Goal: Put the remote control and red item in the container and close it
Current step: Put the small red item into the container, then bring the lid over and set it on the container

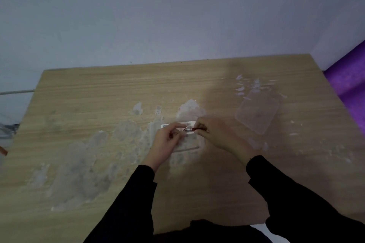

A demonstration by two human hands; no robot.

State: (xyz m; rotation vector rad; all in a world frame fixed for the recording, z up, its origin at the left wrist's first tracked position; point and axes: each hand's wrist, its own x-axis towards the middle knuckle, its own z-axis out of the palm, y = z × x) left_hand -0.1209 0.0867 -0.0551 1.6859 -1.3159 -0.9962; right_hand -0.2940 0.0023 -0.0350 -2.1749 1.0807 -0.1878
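The head view looks down on a pale wood-grain table (79, 104) smeared with whitish patches, pushed against a plain grey-white wall (177, 16); a purple surface (351, 85) shows at the right edge. Near the table's middle sits a clear container (187, 144), hard to make out through the blur. The white remote control (167, 125) lies along its far edge, long axis running left to right; which end points where cannot be told. The left hand (165, 144) and the right hand (217, 134), both in black sleeves, meet over the container, fingers pinched on the red item (194, 129), a small thing with a silvery part, stretched sideways between them. A clear lid (256, 112) lies flat to the right, well apart from the container.
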